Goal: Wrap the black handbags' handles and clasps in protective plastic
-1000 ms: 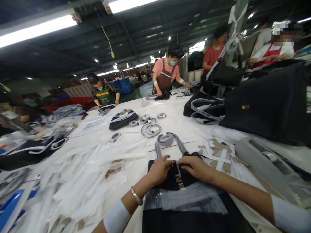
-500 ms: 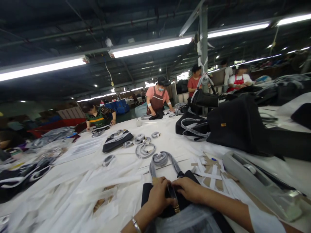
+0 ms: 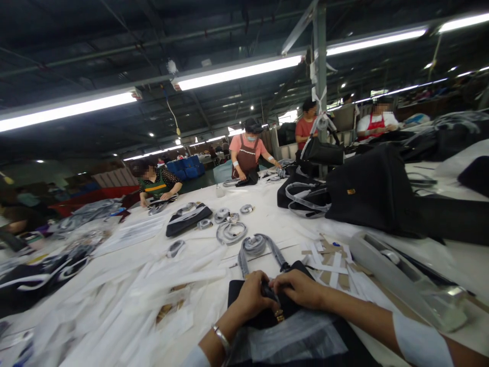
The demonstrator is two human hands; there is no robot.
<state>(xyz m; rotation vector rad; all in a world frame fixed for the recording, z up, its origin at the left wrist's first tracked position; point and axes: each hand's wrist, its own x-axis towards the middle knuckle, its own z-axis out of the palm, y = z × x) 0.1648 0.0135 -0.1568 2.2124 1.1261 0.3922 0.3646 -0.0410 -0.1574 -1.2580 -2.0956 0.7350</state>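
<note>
L hand (image 3: pixel 250 298) & R hand (image 3: pixel 298 289) curled, pinching black bag (image 3: pixel 233 302).

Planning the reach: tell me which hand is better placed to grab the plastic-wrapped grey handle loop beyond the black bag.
Left, probably. The left hand is in line with the plastic-wrapped grey handle loop and nearest it; the right hand sits further right on the black leather bag.

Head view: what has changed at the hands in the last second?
The left hand and right hand drew closer on the black bag; the left hand, flat before, now curls around the dark strap. The bag and its wrapped handle stayed on the table.
</note>
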